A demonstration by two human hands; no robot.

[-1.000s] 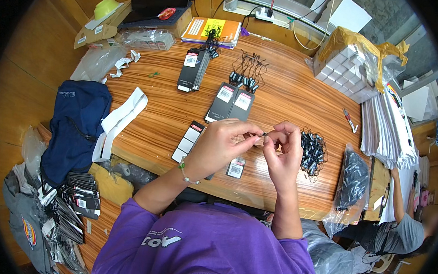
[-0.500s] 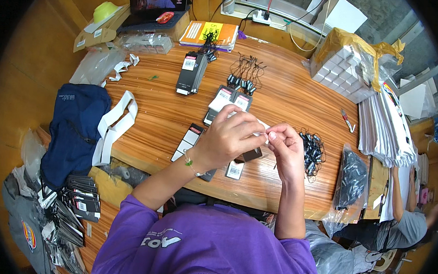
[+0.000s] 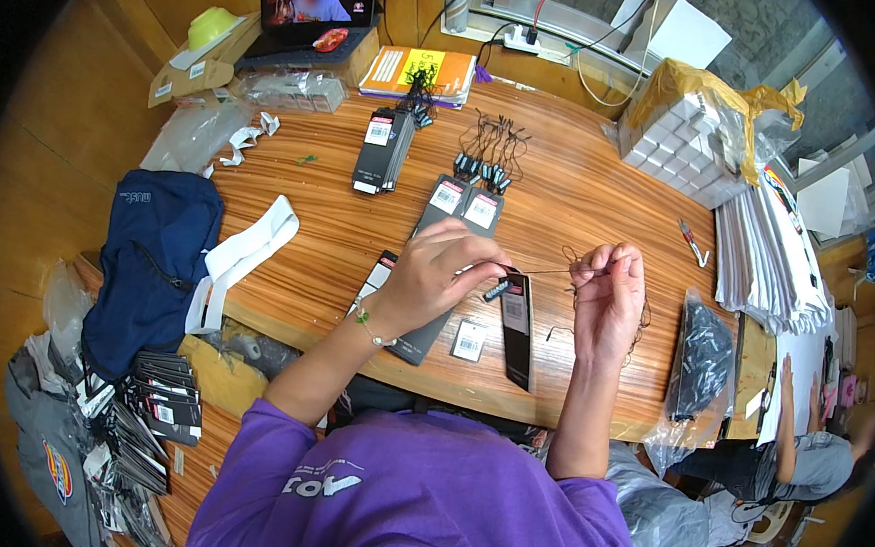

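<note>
My left hand (image 3: 442,279) pinches the top of a long black hang tag (image 3: 520,354), which dangles over the table's front part. A small dark string seal (image 3: 497,290) hangs beside that hand's fingertips. From there a thin black cord (image 3: 548,271) stretches across to my right hand (image 3: 607,294), whose fingers are closed on its other end. Under and beside my left hand lie black tags (image 3: 448,199) with white stickers, several corded seals (image 3: 484,166) at their top. A small white-faced tag (image 3: 468,341) lies between my forearms.
A stack of black tags (image 3: 380,155) stands farther back. White label strips (image 3: 252,242) and a navy bag (image 3: 152,266) are at left. To the right are small pliers-like snips (image 3: 694,244), a bag of black seals (image 3: 703,350), white stacked sheets (image 3: 769,254) and wrapped boxes (image 3: 686,138). A co-worker's arms (image 3: 787,425) show beyond.
My hands have moved apart, the right one going right with the cord drawn out between them. The black tag now hangs lower in full view. The white label strips at left have shifted.
</note>
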